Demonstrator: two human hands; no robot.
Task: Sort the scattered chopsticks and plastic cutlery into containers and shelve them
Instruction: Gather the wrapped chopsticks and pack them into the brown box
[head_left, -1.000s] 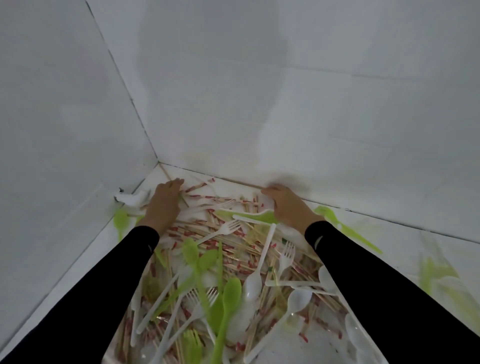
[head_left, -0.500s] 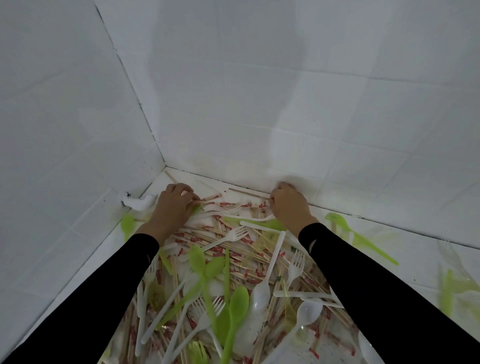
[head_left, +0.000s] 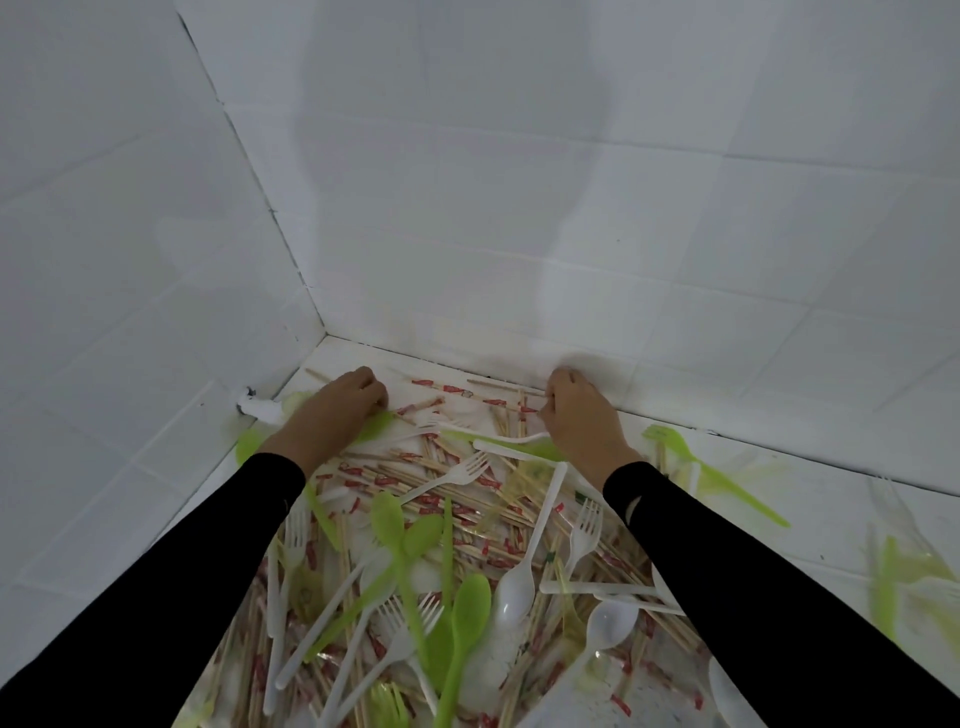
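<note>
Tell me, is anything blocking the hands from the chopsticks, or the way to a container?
Nothing blocks the hands: the left hand and right hand are down among the chopsticks by the wall. White forks and green spoons lie across many of them. No container shows here.

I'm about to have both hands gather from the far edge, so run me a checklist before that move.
1. Left hand on the heap's far edge: ok.
2. Right hand at the tiled wall's base: ok.
3. Either hand's grip: cannot tell; fingertips curl out of sight.
4. Sorted by type: not ok; white forks and green spoons lie mixed with wrapped chopsticks.
5. Container in view: not ok; none visible.
</note>
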